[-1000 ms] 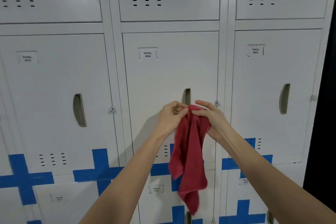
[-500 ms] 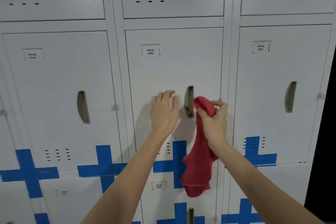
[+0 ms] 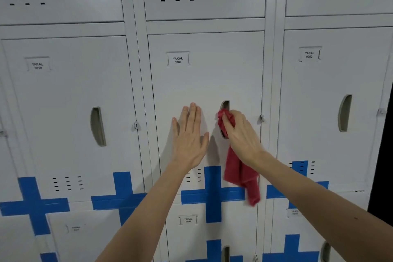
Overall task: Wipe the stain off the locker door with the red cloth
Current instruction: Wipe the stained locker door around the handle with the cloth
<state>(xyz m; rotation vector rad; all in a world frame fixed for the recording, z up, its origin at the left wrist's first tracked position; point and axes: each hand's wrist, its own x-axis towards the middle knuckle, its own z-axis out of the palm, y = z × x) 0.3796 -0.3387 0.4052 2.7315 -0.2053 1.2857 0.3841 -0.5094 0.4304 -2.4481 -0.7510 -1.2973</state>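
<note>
The white locker door [image 3: 212, 74] labelled YAKAL 0006 fills the middle of the view. My left hand [image 3: 189, 136] lies flat on it with fingers spread, just left of the recessed handle [image 3: 225, 106]. My right hand [image 3: 242, 134] grips the bunched top of the red cloth [image 3: 238, 172] and presses it against the lower part of the handle. The rest of the cloth hangs down below my wrist, over the blue tape cross [image 3: 212, 193]. I cannot make out a stain; my hands and the cloth cover that area.
Closed white lockers stand on both sides, YAKAL 0010 [image 3: 63, 95] to the left and YAKAL 0002 [image 3: 331, 91] to the right. More doors sit above and below. Blue tape crosses mark the lower seams. A dark gap [image 3: 382, 155] borders the right edge.
My left hand let go of the cloth and went flat on the door. My right hand carried the cloth up and right onto the handle.
</note>
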